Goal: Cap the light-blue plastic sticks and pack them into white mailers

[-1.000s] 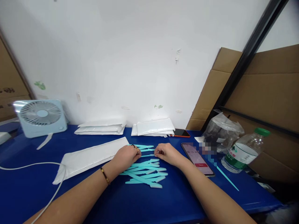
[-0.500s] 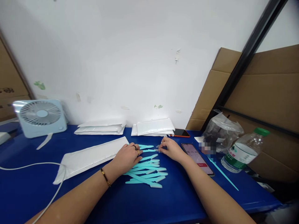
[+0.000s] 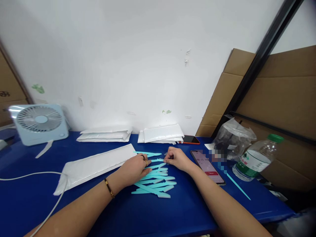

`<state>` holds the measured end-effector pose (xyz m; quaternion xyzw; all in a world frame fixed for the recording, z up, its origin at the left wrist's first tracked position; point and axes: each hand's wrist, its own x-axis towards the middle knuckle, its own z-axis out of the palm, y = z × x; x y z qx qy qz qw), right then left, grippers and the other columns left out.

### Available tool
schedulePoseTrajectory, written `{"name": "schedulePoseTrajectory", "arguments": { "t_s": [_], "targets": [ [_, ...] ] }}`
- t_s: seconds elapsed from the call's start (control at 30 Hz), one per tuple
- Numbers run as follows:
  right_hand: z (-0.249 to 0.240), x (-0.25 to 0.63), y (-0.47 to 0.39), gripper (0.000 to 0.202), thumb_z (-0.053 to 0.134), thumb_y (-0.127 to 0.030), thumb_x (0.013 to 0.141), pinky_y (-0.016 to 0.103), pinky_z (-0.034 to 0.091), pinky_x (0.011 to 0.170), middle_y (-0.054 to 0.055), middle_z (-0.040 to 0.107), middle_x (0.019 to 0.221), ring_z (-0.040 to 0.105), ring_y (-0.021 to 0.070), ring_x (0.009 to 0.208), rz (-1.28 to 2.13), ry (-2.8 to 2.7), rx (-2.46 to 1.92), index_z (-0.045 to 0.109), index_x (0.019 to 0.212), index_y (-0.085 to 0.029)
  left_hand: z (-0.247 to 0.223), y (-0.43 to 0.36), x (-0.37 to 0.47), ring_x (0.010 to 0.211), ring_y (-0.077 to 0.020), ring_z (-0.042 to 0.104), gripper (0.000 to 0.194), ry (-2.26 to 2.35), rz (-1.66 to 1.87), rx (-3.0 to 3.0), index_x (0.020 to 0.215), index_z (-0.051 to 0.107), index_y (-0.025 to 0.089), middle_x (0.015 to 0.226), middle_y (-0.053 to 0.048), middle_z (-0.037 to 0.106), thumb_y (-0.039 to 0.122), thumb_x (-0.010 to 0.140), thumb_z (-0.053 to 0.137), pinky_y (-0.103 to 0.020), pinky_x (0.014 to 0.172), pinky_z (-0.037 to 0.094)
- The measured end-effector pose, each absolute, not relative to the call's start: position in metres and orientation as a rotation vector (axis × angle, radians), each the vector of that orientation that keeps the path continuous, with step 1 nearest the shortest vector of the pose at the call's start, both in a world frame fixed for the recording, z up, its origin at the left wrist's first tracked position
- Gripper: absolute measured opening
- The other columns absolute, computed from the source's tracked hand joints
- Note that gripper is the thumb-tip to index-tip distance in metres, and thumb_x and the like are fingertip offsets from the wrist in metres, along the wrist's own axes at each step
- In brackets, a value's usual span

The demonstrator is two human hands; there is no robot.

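Note:
Several turquoise eyebrow razors [image 3: 158, 186] lie in a loose row on the blue table, handles mostly to the left. My left hand [image 3: 134, 167] rests over the handles, its fingers closed on one eyebrow razor [image 3: 157, 160] near the far end of the row. At that razor's right tip, my right hand [image 3: 179, 159] pinches with thumb and index finger. Whether a small clear cap is inside this pinch is hidden. Beyond the hands lies another turquoise razor [image 3: 150, 154], with a small clear piece [image 3: 166, 153] to its right.
A white padded mailer [image 3: 96, 168] lies left of my left hand; more mailers [image 3: 105, 135] are stacked by the wall. A phone [image 3: 207, 167] showing a timer, a bottle [image 3: 258, 158] and a plastic bag [image 3: 233, 136] stand right. A fan [image 3: 39, 123] and white cable [image 3: 32, 172] are left.
My right hand has shifted slightly left and down, so its fingertips now meet the razor's tip. My left hand stays on the handles. The view has moved a little.

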<state>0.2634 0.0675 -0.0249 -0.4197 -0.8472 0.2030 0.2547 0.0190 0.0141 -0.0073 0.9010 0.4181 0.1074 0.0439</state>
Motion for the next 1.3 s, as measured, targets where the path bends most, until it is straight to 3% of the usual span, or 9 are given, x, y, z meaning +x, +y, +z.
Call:
{"name": "schedulePoseTrajectory", "arguments": {
  "t_s": [0.2, 0.4, 0.5, 0.63, 0.73, 0.83, 0.93, 1.03, 1.3],
  "targets": [
    [-0.003, 0.292, 0.065, 0.020, 0.058, -0.034, 0.078, 0.026, 0.044, 0.068, 0.005, 0.062, 0.083, 0.057, 0.0150, 0.075, 0.573, -2.253, -1.121, 0.071, 0.084, -0.020, -0.005, 0.019, 0.012, 0.093, -0.0188, 0.055, 0.041, 1.273, 0.430, 2.687, 0.116, 0.055, 0.025, 0.100, -0.005, 0.059, 0.046, 0.088, 0.035, -0.029, 0.080, 0.042],
    [-0.001, 0.298, 0.060, 0.027, 0.072, -0.034, 0.062, 0.023, 0.043, 0.058, 0.003, 0.063, 0.085, 0.057, 0.0140, 0.067, 0.684, -2.400, -1.216, 0.069, 0.086, -0.020, -0.018, 0.026, 0.008, 0.116, -0.0244, 0.042, 0.051, 1.446, 0.459, 2.746, 0.125, 0.048, 0.022, 0.126, -0.009, 0.049, 0.052, 0.083, 0.042, -0.036, 0.093, 0.035],
    [-0.006, 0.293, 0.061, 0.011, 0.064, -0.024, 0.069, 0.022, 0.043, 0.059, 0.003, 0.064, 0.079, 0.058, 0.0135, 0.066, 0.656, -2.431, -1.220, 0.069, 0.078, -0.019, -0.020, 0.025, 0.007, 0.114, -0.0234, 0.044, 0.051, 1.455, 0.408, 2.746, 0.123, 0.050, 0.021, 0.122, -0.008, 0.052, 0.053, 0.084, 0.039, -0.036, 0.093, 0.035],
    [-0.008, 0.291, 0.063, 0.017, 0.055, -0.017, 0.074, 0.024, 0.043, 0.065, 0.004, 0.066, 0.080, 0.058, 0.0142, 0.069, 0.435, -2.436, -1.219, 0.069, 0.082, -0.020, -0.014, 0.021, 0.010, 0.107, -0.0219, 0.049, 0.048, 1.417, 0.384, 2.770, 0.117, 0.055, 0.024, 0.111, -0.007, 0.058, 0.054, 0.085, 0.036, -0.034, 0.088, 0.035],
    [-0.010, 0.290, 0.065, 0.023, 0.052, -0.018, 0.075, 0.024, 0.043, 0.064, 0.005, 0.065, 0.086, 0.057, 0.0143, 0.070, 0.370, -2.368, -1.219, 0.067, 0.092, -0.021, -0.010, 0.019, 0.013, 0.103, -0.0214, 0.051, 0.046, 1.404, 0.371, 2.791, 0.115, 0.056, 0.024, 0.105, -0.007, 0.060, 0.053, 0.086, 0.034, -0.034, 0.086, 0.035],
    [-0.015, 0.286, 0.068, 0.022, 0.049, -0.021, 0.077, 0.023, 0.042, 0.060, 0.004, 0.065, 0.078, 0.057, 0.0126, 0.065, 0.556, -2.224, -1.223, 0.064, 0.094, -0.018, -0.010, 0.018, 0.015, 0.103, -0.0212, 0.051, 0.045, 1.406, 0.378, 2.799, 0.120, 0.052, 0.026, 0.109, -0.007, 0.058, 0.051, 0.087, 0.033, -0.034, 0.086, 0.036],
    [-0.019, 0.282, 0.072, 0.019, 0.051, -0.027, 0.077, 0.021, 0.041, 0.056, 0.002, 0.064, 0.069, 0.057, 0.0121, 0.062, 0.653, -2.116, -1.286, 0.064, 0.086, -0.016, -0.010, 0.016, 0.016, 0.102, -0.0210, 0.051, 0.045, 1.382, 0.381, 2.815, 0.120, 0.052, 0.027, 0.111, -0.006, 0.057, 0.051, 0.088, 0.033, -0.034, 0.086, 0.037],
    [-0.017, 0.283, 0.072, 0.015, 0.058, -0.029, 0.072, 0.022, 0.039, 0.055, 0.001, 0.064, 0.067, 0.055, 0.0125, 0.060, 0.515, -2.166, -1.416, 0.067, 0.075, -0.017, -0.010, 0.014, 0.016, 0.099, -0.0209, 0.052, 0.044, 1.366, 0.345, 2.818, 0.118, 0.054, 0.027, 0.108, -0.006, 0.057, 0.051, 0.087, 0.033, -0.034, 0.085, 0.038],
    [-0.004, 0.293, 0.060, 0.028, 0.055, -0.009, 0.065, 0.022, 0.043, 0.067, 0.003, 0.062, 0.095, 0.057, 0.0137, 0.079, 0.600, -2.412, -1.136, 0.068, 0.086, -0.021, -0.010, 0.014, 0.016, 0.100, -0.0218, 0.052, 0.046, 1.353, 0.332, 2.809, 0.119, 0.054, 0.026, 0.109, -0.006, 0.057, 0.052, 0.087, 0.032, -0.033, 0.082, 0.039]
  ]
}}
